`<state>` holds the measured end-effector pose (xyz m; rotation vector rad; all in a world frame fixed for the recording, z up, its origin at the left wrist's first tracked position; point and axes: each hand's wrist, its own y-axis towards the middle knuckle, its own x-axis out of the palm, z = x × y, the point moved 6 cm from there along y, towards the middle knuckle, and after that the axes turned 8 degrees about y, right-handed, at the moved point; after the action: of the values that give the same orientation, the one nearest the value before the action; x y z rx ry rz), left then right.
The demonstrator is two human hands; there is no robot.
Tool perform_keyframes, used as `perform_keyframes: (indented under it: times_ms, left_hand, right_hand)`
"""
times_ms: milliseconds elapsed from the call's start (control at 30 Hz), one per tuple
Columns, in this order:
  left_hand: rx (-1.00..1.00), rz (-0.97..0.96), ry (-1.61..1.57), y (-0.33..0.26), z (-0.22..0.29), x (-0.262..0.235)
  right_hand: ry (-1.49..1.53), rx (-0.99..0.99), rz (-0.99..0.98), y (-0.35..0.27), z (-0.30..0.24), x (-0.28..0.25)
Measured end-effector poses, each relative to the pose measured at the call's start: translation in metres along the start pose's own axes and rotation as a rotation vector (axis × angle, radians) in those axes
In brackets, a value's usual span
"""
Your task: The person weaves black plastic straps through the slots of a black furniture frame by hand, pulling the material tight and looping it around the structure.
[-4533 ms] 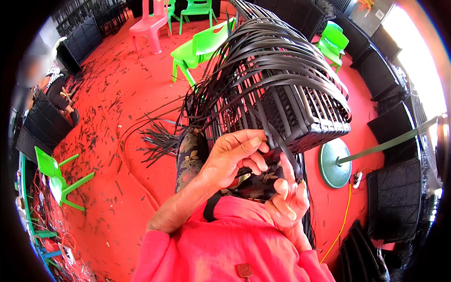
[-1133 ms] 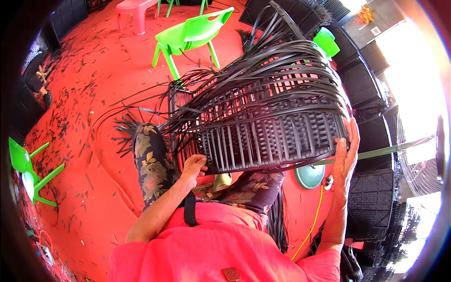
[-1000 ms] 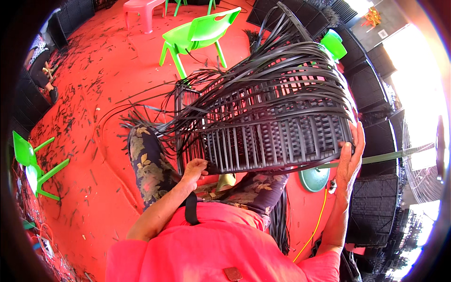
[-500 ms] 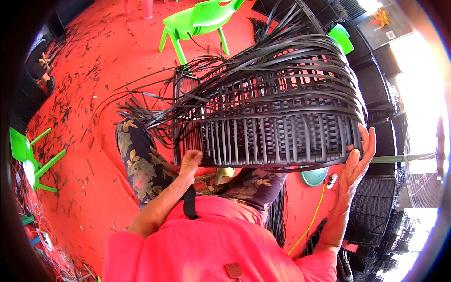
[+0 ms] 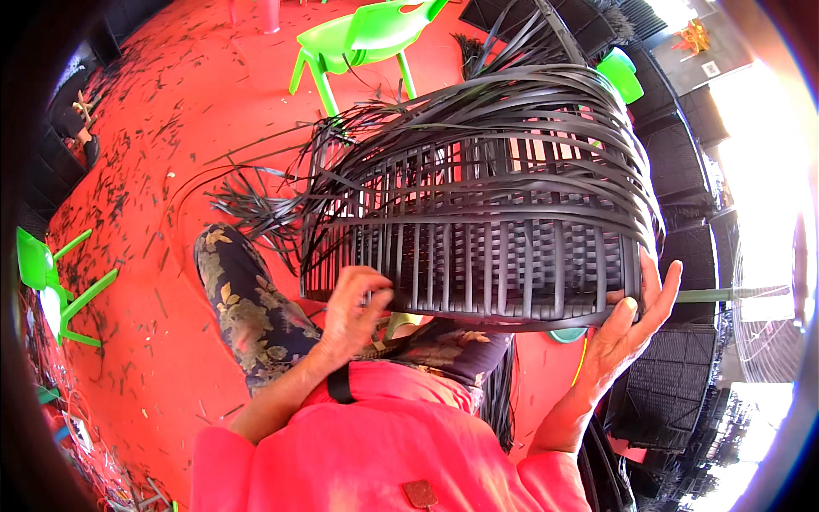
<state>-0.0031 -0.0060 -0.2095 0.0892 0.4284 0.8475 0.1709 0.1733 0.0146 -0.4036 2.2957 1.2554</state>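
A half-woven basket (image 5: pixel 478 277) of flat black plastic strips lies tilted over my lap, its long loose strips (image 5: pixel 529 96) draped across the top and fanning out to the left. My right hand (image 5: pixel 630 328) grips its lower right corner, thumb below and fingers up along the side. At the lower left edge is my left hand (image 5: pixel 350 314), with fingers curled and slightly blurred. Whether a strip is pinched in them I cannot make out. Between the upright strips, tight weave shows in the basket's right part.
A green plastic chair (image 5: pixel 363 38) stands beyond the basket, another green chair (image 5: pixel 64 286) at the left. Dark strip scraps litter the red floor (image 5: pixel 145 358). Stacked black woven panels (image 5: pixel 670 375) line the right side, near a fan (image 5: pixel 763 299). Another person's hand (image 5: pixel 84 134) shows far left.
The basket has tipped and come nearer to me, showing more of its woven part. My left hand has shifted right and down along the lower edge; my right hand keeps its corner.
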Motion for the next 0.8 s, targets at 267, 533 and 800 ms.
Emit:
perform_keyframes:
  times_ms: [267, 533, 800]
  left_hand:
    - [0.484, -0.062, 0.327, 0.028, 0.074, 0.038]
    - [0.764, -0.171, 0.488, 0.035, 0.087, 0.039]
    - [0.823, -0.506, 0.575, 0.028, 0.081, 0.024]
  right_hand:
    - [-0.036, 0.01, -0.006, 0.0, -0.012, 0.001]
    - [0.03, 0.1, 0.002, -0.002, -0.001, -0.007]
    - [0.179, 0.32, 0.003, -0.068, 0.011, -0.018]
